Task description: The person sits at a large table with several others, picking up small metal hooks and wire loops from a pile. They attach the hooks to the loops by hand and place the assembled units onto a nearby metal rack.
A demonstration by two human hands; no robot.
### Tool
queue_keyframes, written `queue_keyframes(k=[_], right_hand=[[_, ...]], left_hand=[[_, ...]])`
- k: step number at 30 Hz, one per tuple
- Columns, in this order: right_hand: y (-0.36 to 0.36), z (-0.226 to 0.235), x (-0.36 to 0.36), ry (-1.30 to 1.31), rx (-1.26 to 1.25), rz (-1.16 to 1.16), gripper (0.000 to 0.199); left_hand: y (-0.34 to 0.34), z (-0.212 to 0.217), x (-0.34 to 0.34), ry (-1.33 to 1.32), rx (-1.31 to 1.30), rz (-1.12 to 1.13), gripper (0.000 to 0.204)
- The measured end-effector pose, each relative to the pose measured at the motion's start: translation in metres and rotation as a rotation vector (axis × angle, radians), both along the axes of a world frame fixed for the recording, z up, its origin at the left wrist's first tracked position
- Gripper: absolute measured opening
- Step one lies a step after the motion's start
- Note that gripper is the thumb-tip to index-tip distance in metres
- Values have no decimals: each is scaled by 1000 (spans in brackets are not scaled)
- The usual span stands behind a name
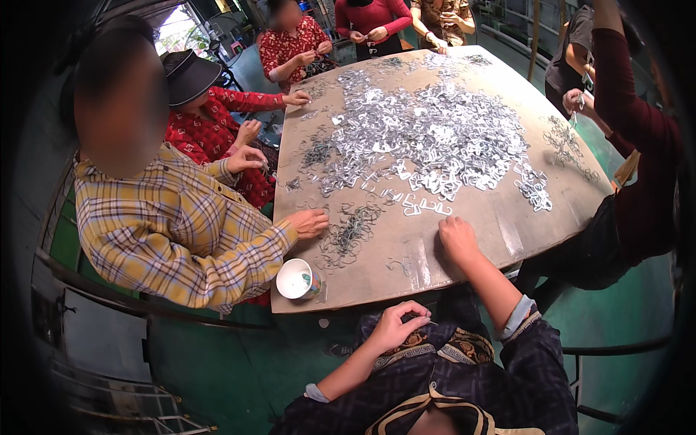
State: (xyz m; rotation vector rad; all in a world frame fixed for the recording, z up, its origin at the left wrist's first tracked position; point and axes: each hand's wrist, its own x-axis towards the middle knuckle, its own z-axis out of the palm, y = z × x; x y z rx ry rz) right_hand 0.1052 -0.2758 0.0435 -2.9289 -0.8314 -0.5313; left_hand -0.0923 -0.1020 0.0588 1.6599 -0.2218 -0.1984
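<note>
Close to my lap, my left hand (397, 326) is closed in a pinch, with a small thin metal piece (433, 322) sticking out past the fingertips. My right hand (458, 238) rests curled on the near part of the table (377, 279). Its fingertips point down beside a short row of white hook-shaped pieces (426, 207); whether they grip one is hidden. Beyond that row spreads a large heap of white and silvery flat pieces (449, 138). Dark wire clips (351, 232) lie in a loose pile left of my right hand, and a few more wire clips (397, 265) lie near the table edge.
A paper cup (296, 280) stands at the table's near left corner. A person in a yellow plaid shirt (181, 225) reaches onto the table at left. Several other people work around it, one in dark red sleeves (645, 145) close at right. More wire clips (569, 148) lie right.
</note>
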Motion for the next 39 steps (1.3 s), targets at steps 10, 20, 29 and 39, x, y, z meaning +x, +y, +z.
queue_keyframes(k=[10,20,29,39], right_hand=[[-16,36,-112,787,1367,10,12],[-6,46,-168,705,1294,73,16],[-3,33,-182,490,1245,82,16],[-15,36,-189,374,1179,43,13]], left_hand=[[-10,-9,3,35,-209,78,6],[-14,6,-3,34,-28,210,8],[0,-13,2,156,-80,45,23],[70,-2,126,-270,660,431,31]])
